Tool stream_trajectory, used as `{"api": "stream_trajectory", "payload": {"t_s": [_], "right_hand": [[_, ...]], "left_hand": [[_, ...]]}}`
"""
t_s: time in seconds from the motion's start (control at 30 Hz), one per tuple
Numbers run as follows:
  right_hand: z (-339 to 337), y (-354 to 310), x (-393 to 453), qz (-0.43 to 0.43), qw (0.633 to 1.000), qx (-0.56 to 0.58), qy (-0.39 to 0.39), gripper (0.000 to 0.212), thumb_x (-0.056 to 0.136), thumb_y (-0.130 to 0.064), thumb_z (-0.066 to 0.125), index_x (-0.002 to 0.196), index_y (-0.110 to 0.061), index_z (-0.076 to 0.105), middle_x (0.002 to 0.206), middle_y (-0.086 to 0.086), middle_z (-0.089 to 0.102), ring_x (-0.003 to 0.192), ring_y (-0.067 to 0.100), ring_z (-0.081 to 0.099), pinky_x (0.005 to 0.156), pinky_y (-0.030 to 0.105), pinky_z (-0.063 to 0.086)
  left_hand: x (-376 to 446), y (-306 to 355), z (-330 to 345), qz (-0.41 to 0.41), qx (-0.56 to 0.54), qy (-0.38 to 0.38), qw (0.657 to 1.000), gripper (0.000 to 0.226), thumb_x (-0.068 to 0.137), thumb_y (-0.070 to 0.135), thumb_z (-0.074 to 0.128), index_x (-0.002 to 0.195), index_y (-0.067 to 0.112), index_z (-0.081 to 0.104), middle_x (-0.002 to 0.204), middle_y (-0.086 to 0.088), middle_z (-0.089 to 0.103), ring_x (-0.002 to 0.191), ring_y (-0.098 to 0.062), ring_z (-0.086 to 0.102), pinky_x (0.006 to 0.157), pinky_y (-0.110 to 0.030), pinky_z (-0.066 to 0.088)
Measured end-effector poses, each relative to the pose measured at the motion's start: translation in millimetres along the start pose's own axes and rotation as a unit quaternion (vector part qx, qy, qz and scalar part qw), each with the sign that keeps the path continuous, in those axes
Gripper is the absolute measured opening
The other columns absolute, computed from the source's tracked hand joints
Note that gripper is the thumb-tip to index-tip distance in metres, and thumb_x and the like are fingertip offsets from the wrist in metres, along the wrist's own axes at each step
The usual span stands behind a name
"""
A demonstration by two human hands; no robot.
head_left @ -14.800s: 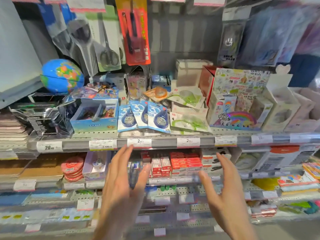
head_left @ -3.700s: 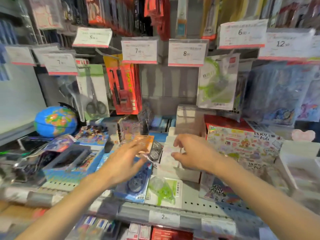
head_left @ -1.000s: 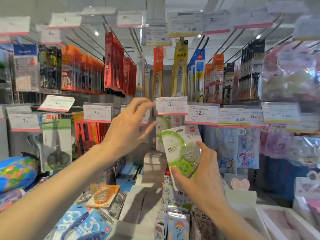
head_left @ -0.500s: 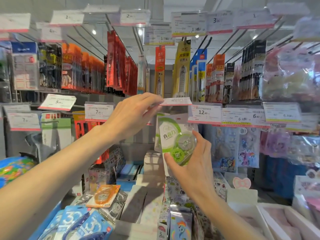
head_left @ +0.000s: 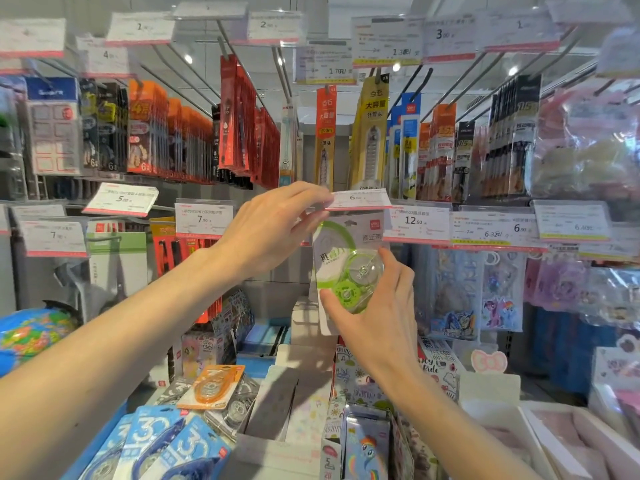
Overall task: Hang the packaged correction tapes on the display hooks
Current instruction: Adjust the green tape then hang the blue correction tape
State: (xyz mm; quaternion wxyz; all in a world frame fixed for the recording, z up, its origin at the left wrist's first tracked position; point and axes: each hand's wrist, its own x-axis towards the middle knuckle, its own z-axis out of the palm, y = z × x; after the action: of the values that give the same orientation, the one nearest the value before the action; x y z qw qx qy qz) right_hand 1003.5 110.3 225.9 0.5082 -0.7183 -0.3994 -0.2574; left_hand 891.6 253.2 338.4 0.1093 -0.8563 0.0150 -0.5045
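Right hand (head_left: 377, 317), centre-right of the frame: thumb and fingers curled around the lower part of a green-and-white packaged correction tape (head_left: 346, 265), with the thumb on the left side of its clear blister and the fingertips on the right edge. The package is held upright, and its top edge sits directly under a flipped-up price tag (head_left: 360, 199) marked 6. Whether the card's hang hole is on the display hook cannot be told; the hook itself is hidden behind the tag and the left hand.

Left hand (head_left: 273, 230), centre of the frame: fingers extended rightward and lightly bent, fingertips pinching the left end of that price tag and holding it tilted up to near horizontal. The left forearm crosses from the lower left corner.

Immediately right of the package hang price tags marked 12.90 (head_left: 417, 221) and 6.90 (head_left: 495, 230), facing front. Left of the hand is a tag marked 7.90 (head_left: 204, 220), and further left one marked 5.00 (head_left: 121, 199), tilted.

Upper half of the frame: rows of hanging packs, red and orange ones (head_left: 239, 116) at upper left, and yellow, orange and blue ones at upper centre and right.

Lower left: an orange packaged correction tape (head_left: 211, 388) lying flat on the shelf, above blue packaged correction tapes (head_left: 173, 448). A globe (head_left: 31, 334) sits at the left edge. Lower centre: cartoon-printed boxes (head_left: 363, 445).
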Motion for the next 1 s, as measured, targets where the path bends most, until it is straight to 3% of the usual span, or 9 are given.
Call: {"api": "stream_trajectory", "payload": {"t_s": [0.3, 0.53, 0.77, 1.0], "right_hand": [[14.6, 6.9, 7.9, 0.035, 0.999, -0.026, -0.001, 0.094, 0.077, -0.064, 0.066, 0.148, -0.03, 0.014, 0.135, -0.003, 0.024, 0.126, 0.022, 0.038, 0.089, 0.04, 0.047], [47.0, 12.1, 29.4, 0.096, 0.992, -0.077, -0.029, 0.092, 0.08, -0.059, 0.065, 0.146, -0.016, 0.017, 0.143, 0.015, 0.029, 0.13, 0.035, 0.037, 0.099, 0.045, 0.045], [65.2, 18.4, 43.6, 0.108, 0.99, -0.078, -0.046, 0.097, 0.082, -0.061, 0.065, 0.149, -0.028, 0.004, 0.141, 0.013, 0.026, 0.128, 0.037, 0.038, 0.095, 0.05, 0.048], [59.7, 24.6, 38.7, 0.108, 0.991, -0.051, -0.058, 0.103, 0.081, -0.066, 0.062, 0.153, -0.019, 0.007, 0.149, 0.017, 0.021, 0.132, 0.041, 0.04, 0.101, 0.051, 0.046]], "left_hand": [[-0.6, -3.6, 4.5, -0.003, -0.01, 0.001, 1.0, 0.033, 0.102, 0.035, 0.051, 0.131, 0.024, 0.061, 0.135, 0.012, 0.061, 0.093, -0.011, 0.066, 0.077, -0.045, 0.059], [-3.3, -5.3, 9.4, 0.009, -0.011, 0.006, 1.0, 0.034, 0.101, 0.037, 0.048, 0.131, 0.025, 0.06, 0.139, 0.012, 0.058, 0.085, -0.014, 0.069, 0.074, -0.044, 0.059], [-6.2, -6.0, 13.5, 0.021, -0.006, 0.013, 1.0, 0.034, 0.102, 0.035, 0.048, 0.132, 0.023, 0.059, 0.142, 0.009, 0.055, 0.078, -0.014, 0.068, 0.07, -0.043, 0.058], [-15.1, -1.5, 12.0, 0.001, -0.011, 0.021, 1.0, 0.031, 0.102, 0.031, 0.053, 0.131, 0.02, 0.059, 0.142, 0.006, 0.054, 0.081, -0.011, 0.066, 0.071, -0.042, 0.059]]}}
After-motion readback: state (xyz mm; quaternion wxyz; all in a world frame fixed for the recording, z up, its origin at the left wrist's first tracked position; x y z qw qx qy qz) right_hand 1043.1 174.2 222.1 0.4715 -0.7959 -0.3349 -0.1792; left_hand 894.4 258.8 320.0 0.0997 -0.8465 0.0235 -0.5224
